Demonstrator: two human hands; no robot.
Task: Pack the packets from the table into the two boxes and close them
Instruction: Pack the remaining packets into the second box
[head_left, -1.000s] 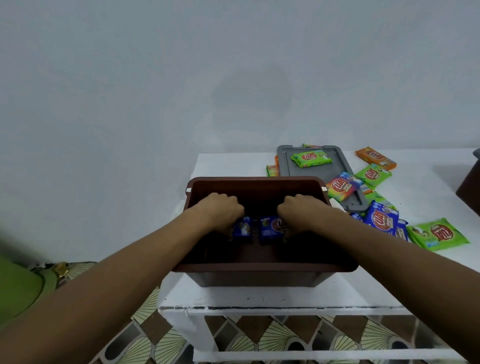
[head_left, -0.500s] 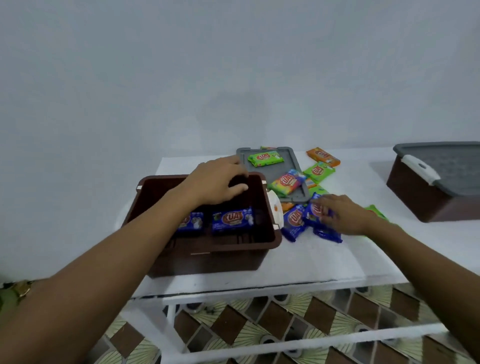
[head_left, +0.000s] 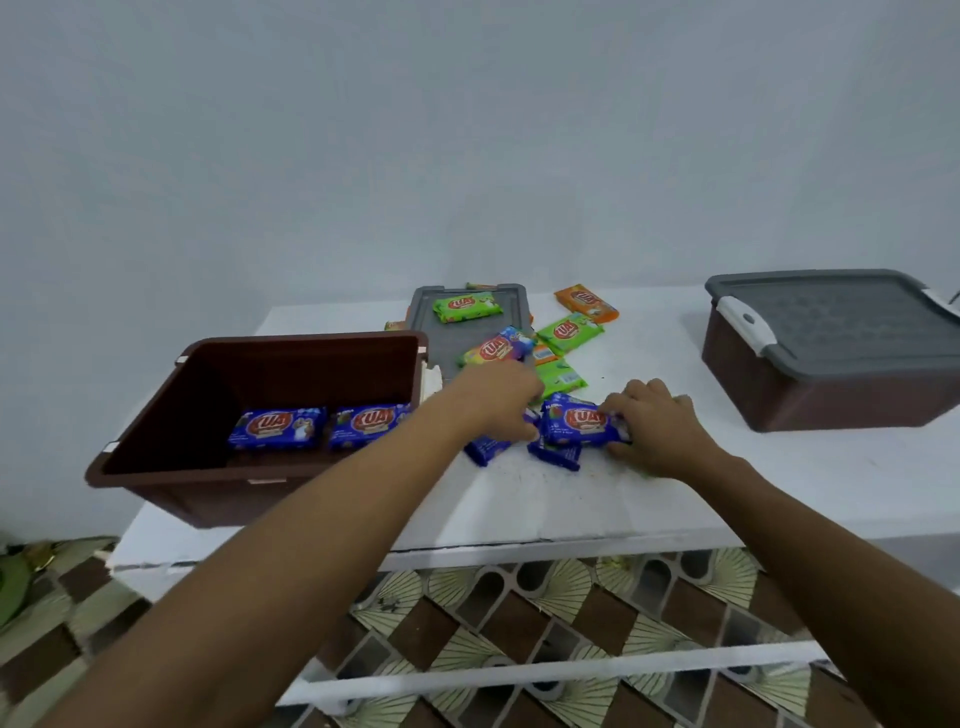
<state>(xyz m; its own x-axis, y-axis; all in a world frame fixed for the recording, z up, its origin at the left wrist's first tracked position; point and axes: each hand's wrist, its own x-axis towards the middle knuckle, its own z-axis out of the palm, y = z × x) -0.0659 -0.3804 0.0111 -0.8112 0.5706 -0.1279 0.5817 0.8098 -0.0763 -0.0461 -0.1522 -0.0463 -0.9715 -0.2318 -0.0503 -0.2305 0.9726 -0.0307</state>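
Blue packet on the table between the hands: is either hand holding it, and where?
Both hands grip the blue packet: right hand on its right end, left hand fingers at its left end. It looks barely raised over other blue packets.

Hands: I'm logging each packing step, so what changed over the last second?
Both hands left the open brown box. The left hand and right hand now close on the blue packets on the table. Two blue packets in the box, the grey lid and the closed box stayed put.
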